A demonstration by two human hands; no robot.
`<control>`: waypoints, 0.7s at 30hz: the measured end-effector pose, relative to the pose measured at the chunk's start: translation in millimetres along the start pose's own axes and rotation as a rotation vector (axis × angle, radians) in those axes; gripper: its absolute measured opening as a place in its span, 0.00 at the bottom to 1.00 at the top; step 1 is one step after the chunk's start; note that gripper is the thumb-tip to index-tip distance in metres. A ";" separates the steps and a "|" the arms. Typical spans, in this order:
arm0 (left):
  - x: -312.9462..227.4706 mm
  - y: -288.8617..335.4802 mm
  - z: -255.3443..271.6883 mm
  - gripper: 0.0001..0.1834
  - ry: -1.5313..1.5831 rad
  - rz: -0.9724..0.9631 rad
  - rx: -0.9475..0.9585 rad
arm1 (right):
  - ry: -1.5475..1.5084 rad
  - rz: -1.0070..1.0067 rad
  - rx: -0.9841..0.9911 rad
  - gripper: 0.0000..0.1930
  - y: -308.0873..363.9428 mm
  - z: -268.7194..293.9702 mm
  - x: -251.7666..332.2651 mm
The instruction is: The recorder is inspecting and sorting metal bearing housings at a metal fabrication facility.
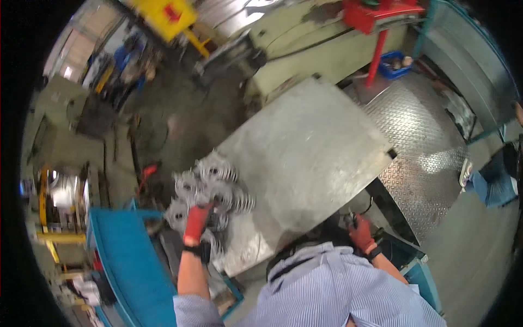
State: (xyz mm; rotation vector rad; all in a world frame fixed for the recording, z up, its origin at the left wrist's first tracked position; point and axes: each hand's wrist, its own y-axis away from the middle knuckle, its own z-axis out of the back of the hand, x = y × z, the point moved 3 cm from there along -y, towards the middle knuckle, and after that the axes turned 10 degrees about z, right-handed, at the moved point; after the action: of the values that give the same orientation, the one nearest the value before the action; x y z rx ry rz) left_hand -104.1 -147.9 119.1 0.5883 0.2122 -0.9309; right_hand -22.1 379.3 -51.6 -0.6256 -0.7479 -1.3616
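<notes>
My left hand, in a red glove, reaches into a pile of shiny finned metal castings at the left edge of a steel table. Its fingers curl on one casting, though blur hides the grip. My right hand, also in a red glove, is low beside the table's near right edge, closed around a small dark object that I cannot make out. My striped shirt fills the lower middle of the view.
A blue bin stands at my left. Checker-plate flooring lies right of the table, with another person's leg and shoe at the far right. A red stand, a blue crate and yellow machinery stand behind.
</notes>
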 end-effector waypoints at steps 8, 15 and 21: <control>-139.1 30.1 52.2 0.28 -0.246 -0.150 -0.235 | -0.074 -0.165 -0.018 0.25 -8.8 45.0 41.2; -359.0 1.8 79.0 0.27 -0.095 -0.665 -0.321 | -0.050 -0.197 -0.150 0.24 2.1 58.1 3.8; -516.3 -49.1 70.9 0.23 -0.021 -0.802 -0.307 | -0.113 -0.326 -0.258 0.23 20.1 82.0 -18.2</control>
State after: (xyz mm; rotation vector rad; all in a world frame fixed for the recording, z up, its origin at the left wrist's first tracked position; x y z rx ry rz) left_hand -453.6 147.0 373.9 0.1913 0.5860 -1.6387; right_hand -12.0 456.3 -13.8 -0.8140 -0.7957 -1.7519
